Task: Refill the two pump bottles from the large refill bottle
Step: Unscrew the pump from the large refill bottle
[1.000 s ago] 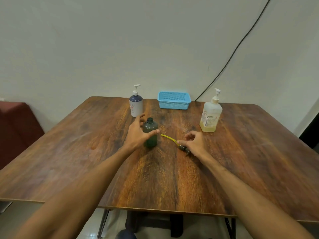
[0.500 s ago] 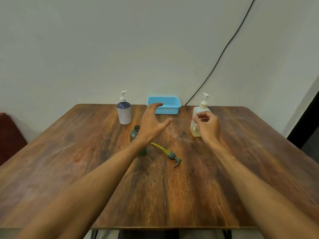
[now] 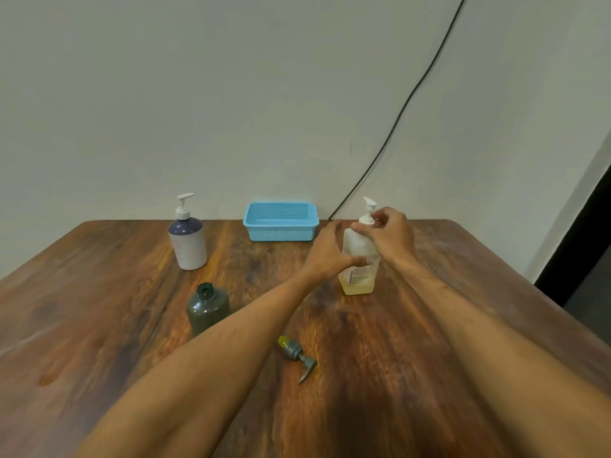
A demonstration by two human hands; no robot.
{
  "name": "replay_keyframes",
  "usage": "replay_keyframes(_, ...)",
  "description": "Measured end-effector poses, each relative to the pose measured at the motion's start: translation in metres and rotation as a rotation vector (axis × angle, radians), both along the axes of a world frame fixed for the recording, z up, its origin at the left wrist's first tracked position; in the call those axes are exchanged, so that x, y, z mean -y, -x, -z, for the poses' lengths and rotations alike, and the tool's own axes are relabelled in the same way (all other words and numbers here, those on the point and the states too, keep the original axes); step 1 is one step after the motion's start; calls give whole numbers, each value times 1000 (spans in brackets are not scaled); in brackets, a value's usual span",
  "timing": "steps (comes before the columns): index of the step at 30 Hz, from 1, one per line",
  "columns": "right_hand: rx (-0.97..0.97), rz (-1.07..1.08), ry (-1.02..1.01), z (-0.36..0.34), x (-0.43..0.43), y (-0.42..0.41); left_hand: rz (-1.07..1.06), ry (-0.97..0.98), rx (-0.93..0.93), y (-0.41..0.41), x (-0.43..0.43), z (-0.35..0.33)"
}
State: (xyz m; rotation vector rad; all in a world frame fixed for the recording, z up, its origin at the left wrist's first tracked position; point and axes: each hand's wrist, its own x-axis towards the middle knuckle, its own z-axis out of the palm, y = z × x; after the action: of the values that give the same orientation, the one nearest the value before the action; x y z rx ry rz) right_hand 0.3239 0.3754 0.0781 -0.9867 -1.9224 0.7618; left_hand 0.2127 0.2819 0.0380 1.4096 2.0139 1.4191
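A clear pump bottle (image 3: 358,277) with a little yellow liquid at its bottom stands at the right middle of the table. My left hand (image 3: 325,256) wraps its body from the left. My right hand (image 3: 390,234) pinches the collar under its white pump head. A small dark green bottle (image 3: 207,309) stands open, without a pump, left of my left forearm. Its grey pump (image 3: 297,357) with a yellow tube lies on the table nearby, the tube partly hidden by my arm. A white bottle with a dark blue shoulder and white pump (image 3: 187,241) stands at the back left.
A light blue plastic basket (image 3: 281,223) sits at the table's far edge against the wall. A black cable (image 3: 403,107) runs down the wall behind it. The wooden table (image 3: 99,325) ends at the right near a dark doorway.
Both hands left the green bottle and its pump, which now lies on the table. They moved to the clear bottle at the right and took hold of it.
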Motion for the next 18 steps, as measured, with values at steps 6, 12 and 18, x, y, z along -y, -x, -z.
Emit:
replay_keyframes(6, 27, -10, -80, 6, -6, 15, 36, -45, 33, 0, -27, 15)
replay_keyframes(12, 111, -109, -43, -9, -6, 9, -6, -49, -19, 5, -21, 15)
replay_keyframes(18, 106, -227, 59, -23, 8, 0, -46, -31, -72, 4, 0, 9)
